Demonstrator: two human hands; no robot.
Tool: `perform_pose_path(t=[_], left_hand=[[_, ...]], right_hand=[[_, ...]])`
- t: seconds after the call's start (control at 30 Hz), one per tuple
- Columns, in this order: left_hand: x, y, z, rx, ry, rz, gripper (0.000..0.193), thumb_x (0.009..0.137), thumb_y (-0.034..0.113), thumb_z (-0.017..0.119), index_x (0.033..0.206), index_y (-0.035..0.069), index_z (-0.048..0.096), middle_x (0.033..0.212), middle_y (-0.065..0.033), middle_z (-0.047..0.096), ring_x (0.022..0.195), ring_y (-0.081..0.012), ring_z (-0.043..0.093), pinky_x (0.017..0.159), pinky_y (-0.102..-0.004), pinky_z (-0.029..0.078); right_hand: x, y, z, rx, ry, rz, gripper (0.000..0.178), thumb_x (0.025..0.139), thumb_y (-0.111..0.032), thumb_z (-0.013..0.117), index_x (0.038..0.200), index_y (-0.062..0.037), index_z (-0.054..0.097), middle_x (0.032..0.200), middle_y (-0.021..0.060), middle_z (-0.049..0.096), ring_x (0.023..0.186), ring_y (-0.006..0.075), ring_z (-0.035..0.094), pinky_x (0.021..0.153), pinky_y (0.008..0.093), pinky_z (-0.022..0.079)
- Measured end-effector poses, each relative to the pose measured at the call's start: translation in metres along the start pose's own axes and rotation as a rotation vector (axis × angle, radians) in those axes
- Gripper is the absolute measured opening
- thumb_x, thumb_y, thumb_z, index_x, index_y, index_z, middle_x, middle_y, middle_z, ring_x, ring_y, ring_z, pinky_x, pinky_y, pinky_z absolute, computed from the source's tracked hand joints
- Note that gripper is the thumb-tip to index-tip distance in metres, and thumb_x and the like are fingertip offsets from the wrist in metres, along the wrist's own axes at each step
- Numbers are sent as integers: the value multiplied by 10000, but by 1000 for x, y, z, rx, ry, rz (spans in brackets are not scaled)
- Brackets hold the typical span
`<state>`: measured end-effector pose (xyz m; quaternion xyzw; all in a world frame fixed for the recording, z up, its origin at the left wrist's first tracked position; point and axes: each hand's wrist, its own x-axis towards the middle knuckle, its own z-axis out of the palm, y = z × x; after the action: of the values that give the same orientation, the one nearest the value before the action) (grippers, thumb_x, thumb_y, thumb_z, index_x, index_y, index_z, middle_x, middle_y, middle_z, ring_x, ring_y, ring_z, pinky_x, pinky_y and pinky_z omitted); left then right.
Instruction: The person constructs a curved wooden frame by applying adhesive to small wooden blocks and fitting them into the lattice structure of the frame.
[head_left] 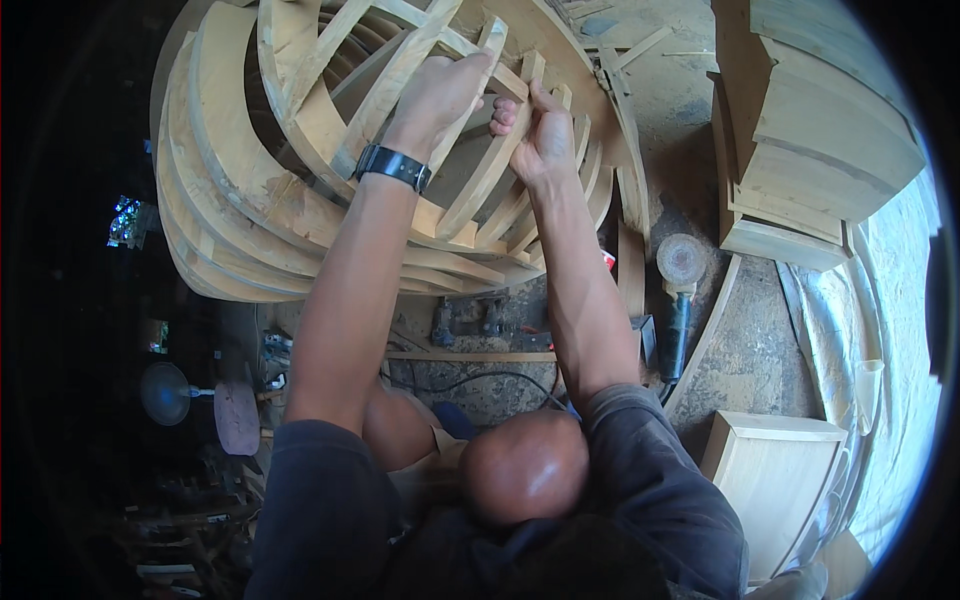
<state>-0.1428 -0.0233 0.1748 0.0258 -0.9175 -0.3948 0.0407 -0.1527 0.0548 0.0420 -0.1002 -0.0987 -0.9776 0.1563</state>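
A long gap is running between the left slat, in the left hand, and the right slat, in the right hand. Wooden ribs are crowding its left side. I'm seeing a grinder and a wooden strip obstructing the floor on the right; the dark left is possibly hiding more.

You occupy a woodworking workshop, identified by the ribbed wooden frame before you, unpainted wooden casework, an angle grinder and a loose batten on dusty flooring.
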Motion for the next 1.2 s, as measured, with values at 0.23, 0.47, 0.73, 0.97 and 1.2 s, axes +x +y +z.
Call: perform_pose_path(t=[0.23, 0.47, 0.73, 0.97, 1.2], left_hand=[[-16, 23, 10, 383, 86, 124, 502, 853, 371, 636, 762, -122, 651, 690, -188, 686, 690, -239, 715, 704, -357, 553], [-2, 4, 17, 181, 67, 33, 299, 843, 300, 644, 741, 28, 717, 606, -107, 676, 653, -225, 703, 688, -370, 560], [0, -20, 63, 148, 678, 238, 480, 698, 154, 720, 1057, -124, 564, 955, -284, 639, 935, -367, 667, 784, -437, 544], [4, -20, 43, -401, 226, 194, 42, 864, 99, 589, 871, 64, 568, 697, -116, 547, 623, -236, 566, 511, -399, 448], [-22, 19, 4, 183, -37, 149, 160, 767, 61, 665, 837, -82, 652, 679, -149, 696, 614, -240, 702, 613, -344, 561]], right_hand=[[11, -3, -3, -79, 44, 11, 346, 1005, -340, 551, 1152, -27, 535, 701, 67, 540, 551, 128, 475, 499, 244, 406], [20, -7, -23, -187, 19, -59, 359, 1023, -304, 507, 1273, -52, 562, 890, 45, 613, 628, 128, 462, 545, 251, 403], [33, -34, -76, -257, -66, 69, 428, 1012, -244, 497, 1365, -4, 458, 1299, 185, 574, 1209, 301, 559, 1064, 459, 440], [17, -9, -26, -386, 257, -101, 361, 962, -282, 540, 1221, -31, 555, 1013, 125, 665, 904, 236, 639, 790, 367, 537], [11, -4, -6, -16, 121, -35, 523, 1049, -497, 267, 1113, -28, 489, 706, 92, 516, 564, 178, 468, 524, 302, 406]])
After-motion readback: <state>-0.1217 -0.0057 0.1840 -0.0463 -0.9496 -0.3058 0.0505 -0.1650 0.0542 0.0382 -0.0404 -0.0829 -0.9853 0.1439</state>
